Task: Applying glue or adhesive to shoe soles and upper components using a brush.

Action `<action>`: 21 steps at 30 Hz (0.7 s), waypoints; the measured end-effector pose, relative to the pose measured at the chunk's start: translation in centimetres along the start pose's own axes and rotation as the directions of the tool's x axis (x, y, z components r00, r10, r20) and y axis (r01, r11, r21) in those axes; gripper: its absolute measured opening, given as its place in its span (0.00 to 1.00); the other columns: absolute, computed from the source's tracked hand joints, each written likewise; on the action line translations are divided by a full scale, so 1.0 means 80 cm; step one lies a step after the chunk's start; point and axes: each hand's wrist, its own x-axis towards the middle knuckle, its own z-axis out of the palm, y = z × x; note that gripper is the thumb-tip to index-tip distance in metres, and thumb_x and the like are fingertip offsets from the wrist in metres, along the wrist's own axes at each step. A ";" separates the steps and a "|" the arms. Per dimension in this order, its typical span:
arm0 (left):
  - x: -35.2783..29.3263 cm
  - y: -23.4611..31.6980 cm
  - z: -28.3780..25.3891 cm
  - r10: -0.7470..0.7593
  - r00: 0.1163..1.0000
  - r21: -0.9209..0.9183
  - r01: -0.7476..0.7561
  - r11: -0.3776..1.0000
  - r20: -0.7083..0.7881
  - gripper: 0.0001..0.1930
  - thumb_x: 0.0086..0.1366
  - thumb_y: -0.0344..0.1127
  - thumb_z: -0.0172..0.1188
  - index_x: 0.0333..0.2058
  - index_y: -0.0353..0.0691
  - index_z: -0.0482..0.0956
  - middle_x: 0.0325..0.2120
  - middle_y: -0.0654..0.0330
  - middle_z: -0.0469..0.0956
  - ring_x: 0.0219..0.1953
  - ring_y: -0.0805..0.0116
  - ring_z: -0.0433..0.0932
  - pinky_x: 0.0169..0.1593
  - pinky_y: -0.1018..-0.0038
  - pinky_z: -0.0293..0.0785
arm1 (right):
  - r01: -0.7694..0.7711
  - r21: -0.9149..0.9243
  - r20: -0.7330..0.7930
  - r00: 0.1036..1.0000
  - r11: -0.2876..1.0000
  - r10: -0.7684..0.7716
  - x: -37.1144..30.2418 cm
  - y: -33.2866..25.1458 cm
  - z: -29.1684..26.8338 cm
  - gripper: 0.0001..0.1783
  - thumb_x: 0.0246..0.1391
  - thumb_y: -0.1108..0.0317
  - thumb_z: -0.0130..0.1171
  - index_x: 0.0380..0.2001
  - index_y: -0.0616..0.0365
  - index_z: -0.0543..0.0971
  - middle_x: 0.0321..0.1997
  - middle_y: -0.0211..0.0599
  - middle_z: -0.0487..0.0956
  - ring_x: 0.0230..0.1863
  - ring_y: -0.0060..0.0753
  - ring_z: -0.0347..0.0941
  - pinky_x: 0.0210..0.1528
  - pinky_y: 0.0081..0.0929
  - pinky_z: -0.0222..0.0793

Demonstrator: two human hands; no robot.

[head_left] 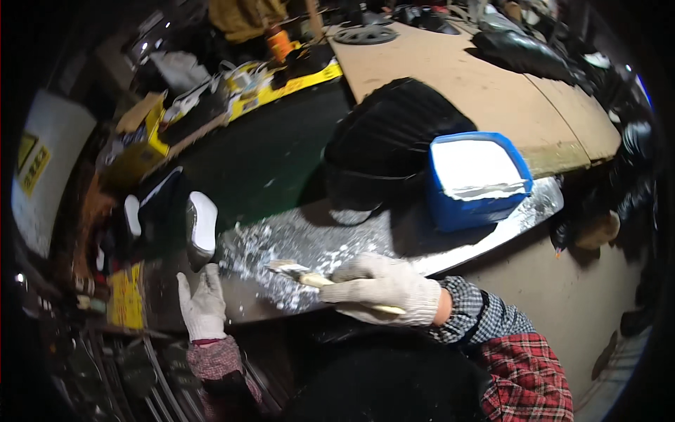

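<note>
My right hand (380, 290), in a pale knit glove, is closed round the handle of a brush (313, 279). The brush points left, its white-coated bristles just over the smeared work surface. My left hand (204, 306), gloved too, has its thumb and fingers spread. Its fingertips are right by the lower end of a shoe (202, 224) with a white sole; I cannot tell if they touch. Another dark shoe (144, 207) with a white sole is to its left. To the right stands a blue square tub (460, 209) holding a white substance.
White splatter covers the metal work surface (415, 239). A black ribbed, cloth-like bulk (394, 126) sits behind it, beside the tub. Beyond is a brown board (450, 77) with a dark round disc (365, 35). Yellow-edged boxes (281, 88) with clutter line the far left.
</note>
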 end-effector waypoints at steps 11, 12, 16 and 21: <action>0.002 -0.309 0.130 -0.599 0.748 0.471 0.436 0.767 0.285 0.26 0.74 0.49 0.37 0.64 0.41 0.56 0.64 0.47 0.58 0.64 0.45 0.59 0.64 0.45 0.59 | -0.067 -0.048 -0.248 0.967 0.997 0.053 -0.087 -0.017 -0.112 0.21 0.44 0.77 0.68 0.45 0.55 0.80 0.35 0.37 0.77 0.34 0.38 0.76 0.35 0.28 0.74; 0.004 -0.317 0.134 -0.576 0.769 0.472 0.414 0.779 0.276 0.26 0.74 0.49 0.38 0.63 0.40 0.57 0.63 0.48 0.59 0.64 0.46 0.60 0.64 0.45 0.59 | -0.097 -0.070 -0.243 0.967 0.993 0.077 -0.094 -0.017 -0.119 0.20 0.44 0.76 0.69 0.44 0.53 0.81 0.35 0.36 0.77 0.34 0.36 0.76 0.34 0.27 0.75; 0.040 -0.328 0.145 -0.552 0.765 0.426 0.401 0.811 0.331 0.25 0.71 0.49 0.46 0.59 0.38 0.65 0.59 0.50 0.67 0.62 0.49 0.64 0.64 0.47 0.59 | -0.118 -0.060 -0.256 0.962 0.991 0.099 -0.112 -0.013 -0.128 0.22 0.42 0.73 0.70 0.44 0.51 0.81 0.35 0.33 0.78 0.34 0.34 0.77 0.34 0.26 0.75; 0.081 -0.292 0.146 -0.448 0.847 0.594 0.210 0.777 0.287 0.23 0.69 0.46 0.53 0.52 0.32 0.71 0.53 0.51 0.74 0.56 0.59 0.72 0.62 0.64 0.64 | -0.054 -0.115 -0.240 0.970 0.992 0.025 -0.112 -0.016 -0.150 0.22 0.42 0.74 0.70 0.45 0.52 0.80 0.36 0.33 0.78 0.35 0.33 0.77 0.34 0.26 0.75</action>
